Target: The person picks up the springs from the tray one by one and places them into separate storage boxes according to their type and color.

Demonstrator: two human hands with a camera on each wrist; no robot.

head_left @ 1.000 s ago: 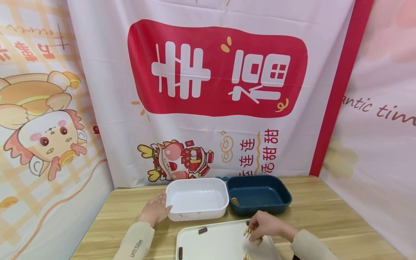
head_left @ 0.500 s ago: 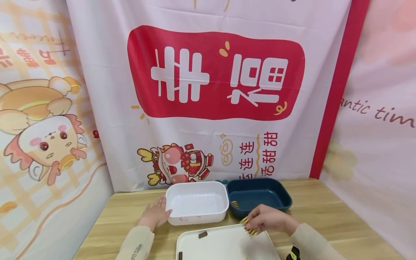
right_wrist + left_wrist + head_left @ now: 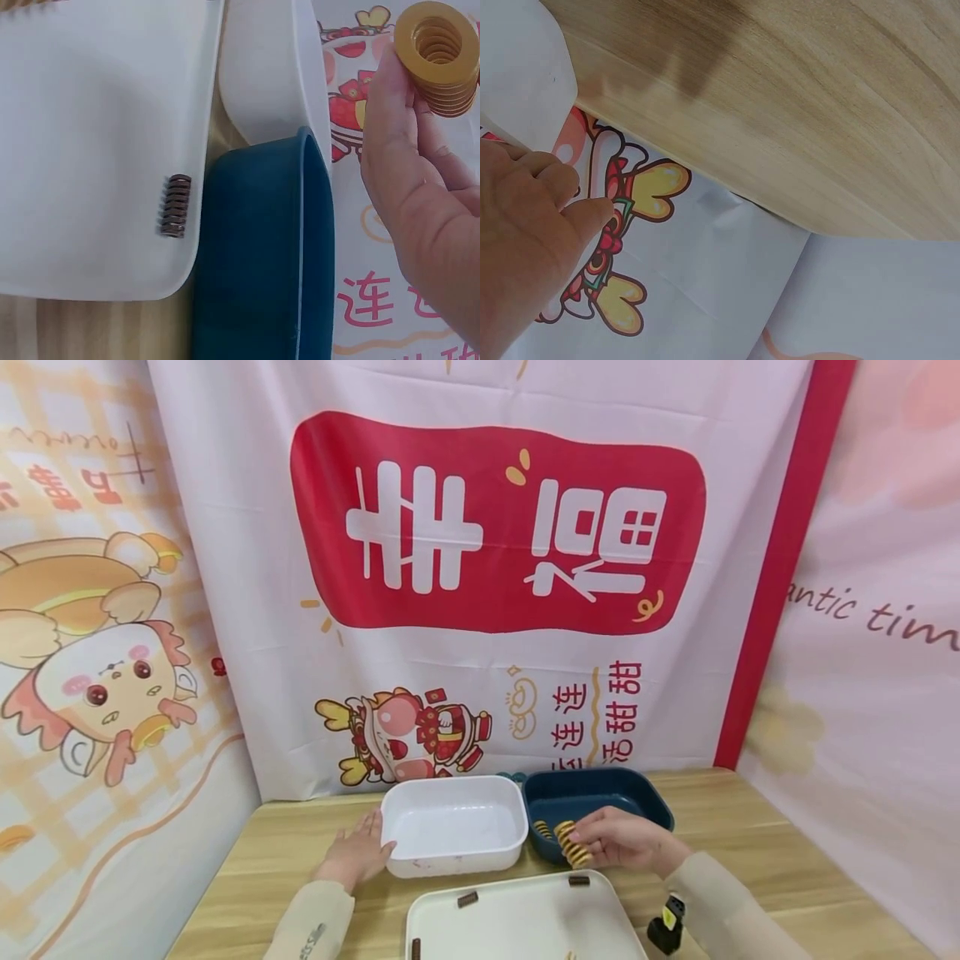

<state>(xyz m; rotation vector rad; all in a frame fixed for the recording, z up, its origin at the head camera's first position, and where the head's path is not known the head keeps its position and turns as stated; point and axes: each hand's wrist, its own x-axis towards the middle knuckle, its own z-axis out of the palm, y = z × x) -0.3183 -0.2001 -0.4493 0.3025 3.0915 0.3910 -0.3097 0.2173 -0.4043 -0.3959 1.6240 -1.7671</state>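
"What does the right hand (image 3: 628,842) have?"

"A yellow coil spring (image 3: 572,845), pinched between the thumb and fingers and tilted. Seen from the head, it overlaps the near rim of the dark blue bin (image 3: 251,247); whether it is over the opening or just on the near side is hard to tell."

"And the left hand (image 3: 358,853)?"

"Its fingers are fairly straight and it holds nothing up. It rests against the left end of the white bin (image 3: 453,866), thumb at the near corner."

"How do the two bins stand?"

"Side by side at the far part of the wooden table (image 3: 757,860), white on the left, blue on the right. A second yellow spring (image 3: 543,830) lies inside the blue one, at its left end."

"What is nearer?"

"A white tray (image 3: 517,922), on the near side of the bins. A dark brown spring (image 3: 176,206) lies by its far right corner, another brown spring (image 3: 468,900) toward the far left, and a small brown piece (image 3: 416,949) along the left edge, partly cut off by the view."

"And behind everything?"

"A white cloth backdrop (image 3: 502,647) with a large red panel (image 3: 502,460) and white characters, turned sideways."
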